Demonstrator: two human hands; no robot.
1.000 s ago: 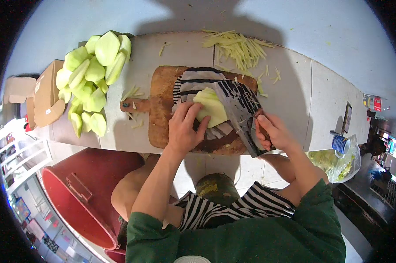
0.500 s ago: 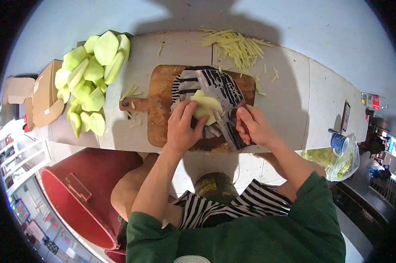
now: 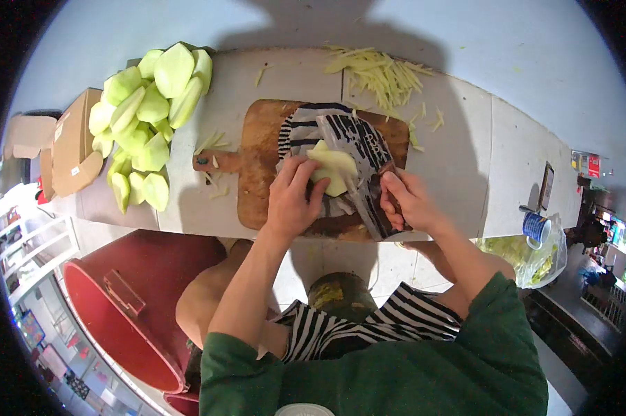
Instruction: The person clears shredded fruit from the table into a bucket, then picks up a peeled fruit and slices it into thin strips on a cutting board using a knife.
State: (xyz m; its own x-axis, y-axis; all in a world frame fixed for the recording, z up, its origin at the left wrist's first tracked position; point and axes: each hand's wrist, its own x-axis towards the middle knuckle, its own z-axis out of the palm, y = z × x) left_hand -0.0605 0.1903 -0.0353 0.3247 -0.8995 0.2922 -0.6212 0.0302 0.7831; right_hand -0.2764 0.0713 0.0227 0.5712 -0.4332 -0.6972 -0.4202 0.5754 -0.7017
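A peeled pale-green fruit [image 3: 335,170], which looks like a green mango, rests on a black-and-white striped cloth [image 3: 305,125] over the wooden cutting board [image 3: 256,159]. My left hand [image 3: 293,197] is closed on the fruit's left side, fingertips on top and thumb at the near edge. My right hand [image 3: 409,201] grips the brown handle of a broad-bladed knife [image 3: 358,187], mostly hidden by the fingers. The blade's long edge lies against the fruit's right side. Its shiny face shows black-and-white stripes, so where blade ends and cloth begins is hard to make out.
Peeled fruits [image 3: 136,125] are heaped at the left, beside a cardboard box [image 3: 74,142]. A pile of thin strips [image 3: 386,76] lies behind the board. A blue cup [image 3: 535,227] and a plastic bag [image 3: 552,260] are at right. A red bin [image 3: 146,298] stands below left.
The board, the heap and both hands appear slightly shifted to the right and up in view. Both hands keep the same hold on fruit and knife.
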